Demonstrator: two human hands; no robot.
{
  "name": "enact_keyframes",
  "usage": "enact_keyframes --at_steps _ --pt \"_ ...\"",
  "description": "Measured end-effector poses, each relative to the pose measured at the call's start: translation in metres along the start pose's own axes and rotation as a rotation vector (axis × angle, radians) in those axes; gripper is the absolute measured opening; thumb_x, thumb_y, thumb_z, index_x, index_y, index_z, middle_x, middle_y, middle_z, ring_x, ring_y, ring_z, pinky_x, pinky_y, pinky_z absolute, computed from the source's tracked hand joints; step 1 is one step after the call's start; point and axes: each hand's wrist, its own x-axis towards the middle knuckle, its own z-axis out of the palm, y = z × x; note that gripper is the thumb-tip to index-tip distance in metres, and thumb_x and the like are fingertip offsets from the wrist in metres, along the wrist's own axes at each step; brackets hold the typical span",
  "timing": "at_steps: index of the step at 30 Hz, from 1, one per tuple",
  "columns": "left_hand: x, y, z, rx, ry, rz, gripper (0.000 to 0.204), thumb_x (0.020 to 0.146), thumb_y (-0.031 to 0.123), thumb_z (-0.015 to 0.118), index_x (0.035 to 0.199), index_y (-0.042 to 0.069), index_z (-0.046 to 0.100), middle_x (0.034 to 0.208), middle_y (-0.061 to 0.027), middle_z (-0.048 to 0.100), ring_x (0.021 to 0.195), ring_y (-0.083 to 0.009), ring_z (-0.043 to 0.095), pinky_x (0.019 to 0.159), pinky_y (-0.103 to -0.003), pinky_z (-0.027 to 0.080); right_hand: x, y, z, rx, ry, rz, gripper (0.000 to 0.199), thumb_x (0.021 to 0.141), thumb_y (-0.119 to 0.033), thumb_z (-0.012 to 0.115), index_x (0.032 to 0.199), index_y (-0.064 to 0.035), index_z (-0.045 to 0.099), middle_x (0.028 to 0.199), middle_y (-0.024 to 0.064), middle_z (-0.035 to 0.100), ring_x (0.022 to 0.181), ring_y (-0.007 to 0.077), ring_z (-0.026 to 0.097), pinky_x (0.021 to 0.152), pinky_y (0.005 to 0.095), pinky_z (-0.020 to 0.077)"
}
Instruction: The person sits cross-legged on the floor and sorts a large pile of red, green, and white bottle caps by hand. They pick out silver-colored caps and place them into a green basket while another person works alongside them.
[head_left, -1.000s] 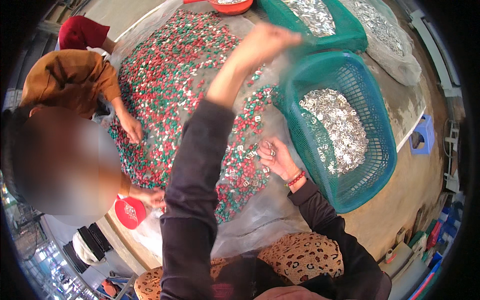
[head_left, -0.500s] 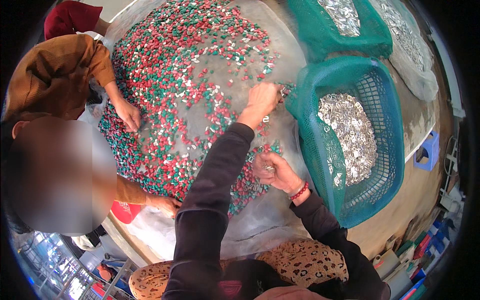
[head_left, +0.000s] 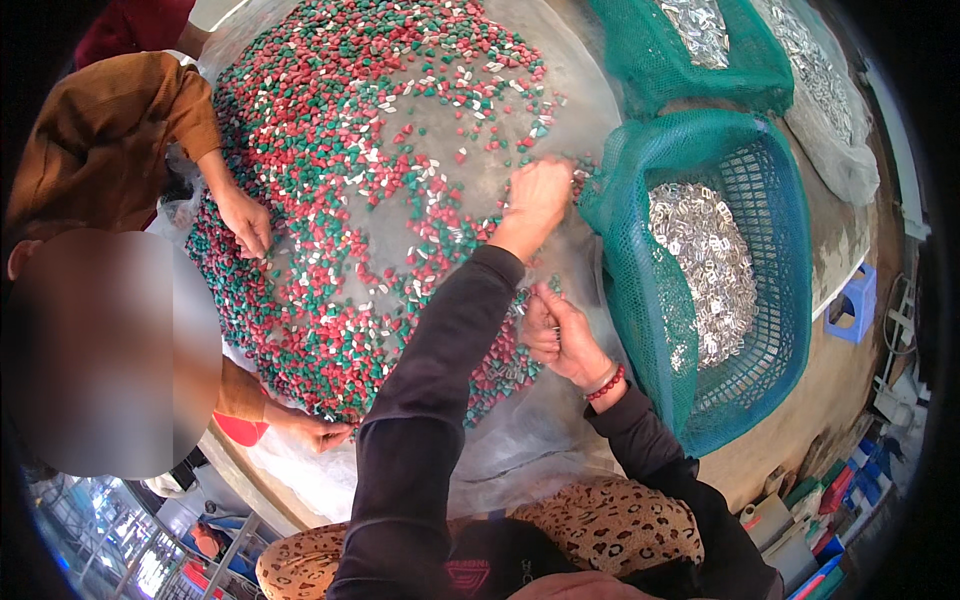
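My left hand (head_left: 540, 200) reaches over the plastic sheet, fingers bent down at a few red and green pieces beside the basket. Its fingertips are mostly hidden behind the hand, so what they pinch cannot be made out. Closer to me, my right hand (head_left: 562, 338) is curled palm up around small silver metal pieces; a bit of metal shows between its fingers. Loose red, green and white pieces (head_left: 330, 235) cover much of the sheet. Right of my hands stands a blue-green basket (head_left: 780, 350) lined with green netting, holding a heap of silver loop-shaped pieces (head_left: 712, 265).
A co-worker's hands (head_left: 245, 222) work in the pieces on the left. Beyond the basket are a second netted container (head_left: 660, 85) and a clear bag of silver pieces (head_left: 820, 100). A blue stool (head_left: 853, 303) stands on the right. Clear plastic sheeting (head_left: 510, 465) bunches before my lap.
My left hand has shifted slightly right, and its fingers have turned down out of view. My right hand has closed further around the silver pieces. The co-worker's near hand moved slightly left and down.
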Motion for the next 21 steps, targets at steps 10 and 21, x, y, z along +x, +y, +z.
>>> enact_keyframes --at_steps 10,21 --pt "0.005 0.006 0.006 0.074 -0.093 -0.012 0.034 0.065 -0.006 0.065 0.097 0.007 0.065 0.095 -0.0151 0.065 0.093 -0.0331 0.065 0.078 -0.043 0.051 0.006 0.001 0.007 0.16 0.293 -0.116 0.03 0.101 -0.031 0.04 0.096 -0.0075 0.059 0.071 -0.0002 0.053 0.061 0.0118 0.05 0.057 0.025 0.0421" --pt "0.003 0.013 0.012 0.025 -0.067 -0.115 0.027 0.071 0.008 0.065 0.098 0.009 0.068 0.095 -0.0173 0.067 0.094 -0.0345 0.065 0.08 -0.045 0.052 0.007 0.006 -0.016 0.239 -0.009 -0.105 0.013 0.096 -0.018 0.048 0.099 -0.0055 0.053 0.063 -0.0042 0.04 0.056 0.0079 0.039 0.047 0.0213 0.0302"
